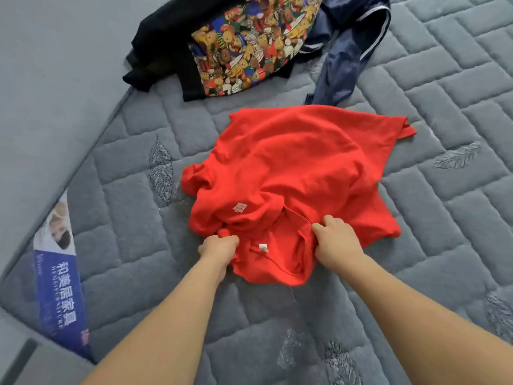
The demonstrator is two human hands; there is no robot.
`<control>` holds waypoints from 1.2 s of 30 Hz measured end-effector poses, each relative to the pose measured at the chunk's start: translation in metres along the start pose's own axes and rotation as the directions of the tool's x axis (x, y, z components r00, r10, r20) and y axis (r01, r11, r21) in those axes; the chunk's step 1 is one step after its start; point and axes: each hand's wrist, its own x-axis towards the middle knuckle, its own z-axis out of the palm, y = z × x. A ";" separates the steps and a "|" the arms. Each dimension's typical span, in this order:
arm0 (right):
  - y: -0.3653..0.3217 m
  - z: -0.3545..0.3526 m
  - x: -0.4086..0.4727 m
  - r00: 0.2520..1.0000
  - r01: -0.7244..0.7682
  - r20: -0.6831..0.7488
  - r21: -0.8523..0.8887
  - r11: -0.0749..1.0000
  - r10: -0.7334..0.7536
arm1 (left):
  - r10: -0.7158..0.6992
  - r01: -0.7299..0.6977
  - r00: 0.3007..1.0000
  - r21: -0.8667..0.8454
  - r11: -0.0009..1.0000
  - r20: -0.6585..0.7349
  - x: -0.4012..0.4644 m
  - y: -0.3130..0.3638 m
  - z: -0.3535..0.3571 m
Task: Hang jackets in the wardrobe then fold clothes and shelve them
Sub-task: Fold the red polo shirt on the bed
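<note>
Two bare forearms are reaching in from the near edge of the grey quilted mattress (pixel 416 218). Left hand (pixel 219 250) is gripping the near hem area of one red shirt (pixel 291 162), fingers curled tight into a bunch of cloth. Right hand (pixel 337 243) is pinching the fabric beside the neck opening, thumb and fingers closed on a fold. The shirt is lying crumpled near the middle of the mattress, neckline and two small white labels toward the near edge, long axis running away toward the far right; one sleeve is sticking out toward the left edge. One blue printed mattress label (pixel 59 287) is sitting at the left edge. Toward the far edge, well apart from the shirt, three more garments are lying heaped: one black garment (pixel 158 48), one bear-print garment (pixel 249 43) touching it, and one navy garment (pixel 344 62) with white stripes just beside.
</note>
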 end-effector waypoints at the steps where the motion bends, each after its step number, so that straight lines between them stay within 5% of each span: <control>1: -0.008 -0.009 0.003 0.994 0.065 0.089 -0.004 0.998 -0.064 | 0.037 -0.035 0.998 -0.044 0.998 0.046 -0.001 0.004 -0.004; 4: -0.057 -0.035 -0.008 0.852 0.312 0.418 0.077 0.947 -0.315 | 0.125 -0.127 0.991 0.067 0.990 0.036 0.008 0.000 -0.049; 6: -0.101 -0.046 -0.028 0.629 0.384 0.636 0.244 0.890 -0.446 | 0.176 -0.141 0.981 0.313 0.939 -0.087 0.017 -0.012 -0.099; 8: -0.138 -0.062 -0.030 0.451 0.329 0.771 0.324 0.887 -0.449 | 0.162 -0.093 0.954 0.267 0.959 -0.251 0.027 -0.032 -0.148; 9: -0.152 -0.076 -0.018 0.473 0.348 0.739 0.343 0.872 -0.479 | 0.104 -0.071 0.954 0.126 0.990 -0.282 0.028 -0.037 -0.166; 10: -0.164 -0.090 0.004 0.579 0.416 0.621 0.332 0.846 -0.528 | 0.067 -0.084 0.954 -0.046 0.995 -0.293 0.027 -0.040 -0.180; 12: -0.185 -0.120 0.057 0.812 0.510 0.167 0.261 0.820 -0.559 | 0.004 -0.106 0.959 -0.348 0.932 -0.284 0.027 -0.050 -0.197; 14: -0.204 -0.143 0.103 0.875 0.482 -0.151 0.176 0.859 -0.460 | -0.037 -0.029 0.988 -0.414 0.910 -0.150 0.025 -0.065 -0.187; 17: -0.242 -0.138 0.143 0.866 0.498 0.005 -0.101 0.861 -0.500 | -0.082 0.105 0.993 -0.351 0.930 0.080 0.015 -0.082 -0.145; 19: -0.259 -0.117 0.148 0.834 0.552 0.153 -0.272 0.788 -0.531 | -0.079 0.096 0.988 -0.132 0.987 0.130 0.012 -0.082 -0.112; 21: -0.261 -0.098 0.143 0.812 0.573 0.118 -0.340 0.745 -0.571 | -0.009 -0.001 0.991 0.074 0.997 0.130 0.005 -0.075 -0.083; 24: -0.249 -0.089 0.129 0.773 0.600 0.039 -0.369 0.710 -0.633 | 0.119 -0.120 0.991 0.019 0.993 0.064 0.002 -0.067 -0.066; 30: -0.165 -0.121 0.099 0.910 0.410 -0.044 -0.052 0.911 -0.412 | 0.159 -0.156 0.987 -0.093 0.983 0.018 -0.011 -0.055 -0.105; 36: -0.074 -0.182 -0.001 0.976 0.173 0.052 0.416 0.893 -0.214 | 0.386 -0.435 0.898 0.295 0.851 0.210 -0.096 0.004 -0.147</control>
